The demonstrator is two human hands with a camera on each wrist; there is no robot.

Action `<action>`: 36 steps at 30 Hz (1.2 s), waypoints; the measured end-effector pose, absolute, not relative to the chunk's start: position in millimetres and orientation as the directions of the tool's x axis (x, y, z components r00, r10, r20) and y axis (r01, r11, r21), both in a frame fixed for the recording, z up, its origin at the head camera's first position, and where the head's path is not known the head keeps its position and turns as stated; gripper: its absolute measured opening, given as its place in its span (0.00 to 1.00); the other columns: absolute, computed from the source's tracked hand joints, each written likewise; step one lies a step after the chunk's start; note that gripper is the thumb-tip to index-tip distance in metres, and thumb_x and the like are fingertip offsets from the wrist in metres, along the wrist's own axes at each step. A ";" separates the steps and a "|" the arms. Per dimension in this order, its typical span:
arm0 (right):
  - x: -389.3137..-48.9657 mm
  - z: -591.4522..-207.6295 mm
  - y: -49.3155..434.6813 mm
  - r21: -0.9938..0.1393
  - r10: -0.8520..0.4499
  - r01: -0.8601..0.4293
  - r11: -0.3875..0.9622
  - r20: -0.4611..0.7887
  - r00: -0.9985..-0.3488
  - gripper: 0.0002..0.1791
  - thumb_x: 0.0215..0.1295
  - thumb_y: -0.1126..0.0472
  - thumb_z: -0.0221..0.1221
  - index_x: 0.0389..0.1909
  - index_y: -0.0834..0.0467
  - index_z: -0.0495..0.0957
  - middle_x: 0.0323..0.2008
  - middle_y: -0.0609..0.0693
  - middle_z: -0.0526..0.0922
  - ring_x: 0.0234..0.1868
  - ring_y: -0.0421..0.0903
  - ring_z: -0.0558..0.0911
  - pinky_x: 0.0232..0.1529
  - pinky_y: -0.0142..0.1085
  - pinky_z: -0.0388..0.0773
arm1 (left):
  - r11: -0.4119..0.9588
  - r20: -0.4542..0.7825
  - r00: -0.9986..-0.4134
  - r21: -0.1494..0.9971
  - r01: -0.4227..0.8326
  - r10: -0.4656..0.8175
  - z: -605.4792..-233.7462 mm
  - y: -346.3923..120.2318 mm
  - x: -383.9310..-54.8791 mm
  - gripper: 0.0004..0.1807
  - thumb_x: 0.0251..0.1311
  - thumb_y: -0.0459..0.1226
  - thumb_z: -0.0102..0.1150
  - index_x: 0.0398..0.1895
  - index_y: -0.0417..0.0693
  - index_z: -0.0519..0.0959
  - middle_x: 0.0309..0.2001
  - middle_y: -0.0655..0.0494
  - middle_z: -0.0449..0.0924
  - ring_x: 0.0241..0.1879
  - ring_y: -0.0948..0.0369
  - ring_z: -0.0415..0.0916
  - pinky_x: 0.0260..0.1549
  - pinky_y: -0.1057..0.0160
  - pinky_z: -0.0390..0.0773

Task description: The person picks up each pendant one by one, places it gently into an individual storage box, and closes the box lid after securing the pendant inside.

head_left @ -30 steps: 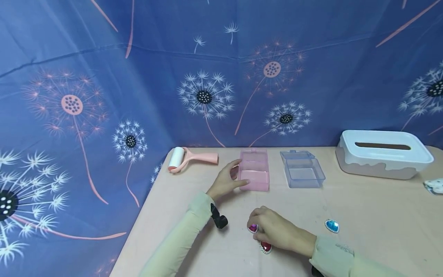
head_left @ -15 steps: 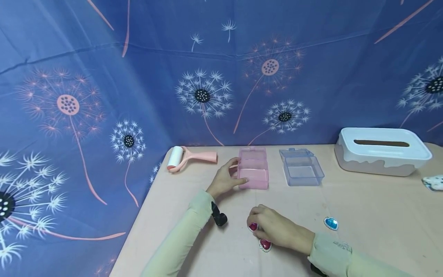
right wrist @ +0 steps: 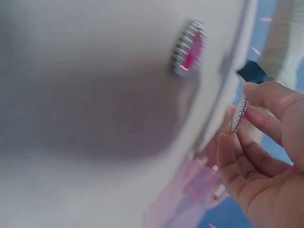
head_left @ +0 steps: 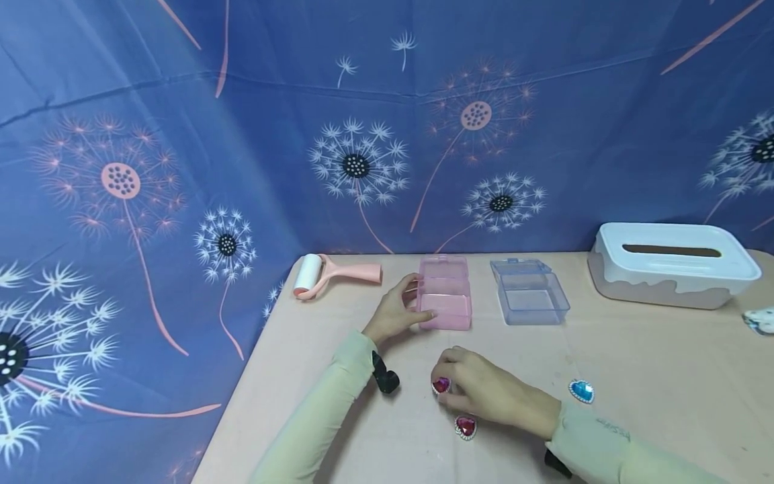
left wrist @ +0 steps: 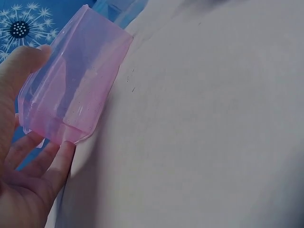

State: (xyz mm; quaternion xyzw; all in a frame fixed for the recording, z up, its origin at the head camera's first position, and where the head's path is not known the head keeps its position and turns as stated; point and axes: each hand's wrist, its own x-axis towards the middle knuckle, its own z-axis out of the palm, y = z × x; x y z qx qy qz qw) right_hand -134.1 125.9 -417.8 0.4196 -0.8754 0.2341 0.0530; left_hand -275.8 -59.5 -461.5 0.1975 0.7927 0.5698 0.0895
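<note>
In the head view my left hand (head_left: 392,313) grips the left side of a pink clear plastic box (head_left: 452,310) with its lid raised. The left wrist view shows the thumb on one side of this box (left wrist: 78,80) and the fingertips at its end. Between thumb and fingers, my right hand (head_left: 484,386) pinches a magenta heart-shaped gem (head_left: 441,384) with a silvery beaded edge. This gem (right wrist: 240,115) appears edge-on in the right wrist view. A red heart-shaped gem (head_left: 465,426) lies on the table just below the right hand.
A blue heart-shaped gem (head_left: 582,390) lies to the right. An open bluish clear box (head_left: 532,302) stands beside the pink one. Behind are a tissue box (head_left: 671,265) at right and a pink-handled lint roller (head_left: 338,274) at left. A patterned curtain (head_left: 272,134) borders the table.
My right hand has lifted slightly and moved up from the red gem with the magenta gem pinched in it, leaving the red gem fully visible. The left hand stays on the pink box.
</note>
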 end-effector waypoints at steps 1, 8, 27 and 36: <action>-135.3 -414.9 126.5 -0.356 -0.704 -0.768 0.533 0.317 -0.635 0.06 0.53 0.62 0.68 0.30 0.53 0.80 0.32 0.43 0.77 0.32 0.33 0.75 0.34 0.25 0.76 | 0.271 0.084 -0.906 0.939 0.212 0.415 -461.5 -59.6 -275.8 0.46 0.47 0.33 0.74 0.70 0.44 0.61 0.67 0.43 0.68 0.66 0.47 0.68 0.62 0.55 0.74; -149.5 -390.8 132.3 -0.338 -0.652 -0.784 0.521 0.434 -0.621 0.08 0.51 0.65 0.68 0.33 0.56 0.82 0.33 0.44 0.80 0.36 0.38 0.80 0.39 0.32 0.81 | 0.296 0.100 -0.906 0.925 0.237 0.412 -459.2 -60.2 -275.3 0.45 0.47 0.34 0.74 0.70 0.44 0.61 0.66 0.42 0.68 0.65 0.46 0.68 0.63 0.55 0.73; -218.6 -372.3 133.8 -0.449 -0.490 -0.653 0.610 0.433 -0.756 0.10 0.52 0.66 0.68 0.36 0.62 0.84 0.36 0.53 0.86 0.34 0.47 0.84 0.36 0.39 0.84 | 0.312 0.064 -0.897 0.925 0.218 0.437 -458.0 -55.3 -278.6 0.46 0.48 0.31 0.73 0.70 0.43 0.60 0.68 0.40 0.66 0.67 0.44 0.66 0.65 0.50 0.70; -251.1 -386.0 126.6 -0.465 -0.493 -0.628 0.624 0.389 -0.778 0.08 0.50 0.68 0.69 0.33 0.63 0.83 0.31 0.54 0.86 0.33 0.49 0.84 0.37 0.42 0.84 | 0.332 0.073 -0.907 0.916 0.225 0.414 -458.5 -58.5 -277.4 0.46 0.46 0.33 0.75 0.70 0.49 0.62 0.66 0.49 0.70 0.65 0.50 0.70 0.63 0.57 0.73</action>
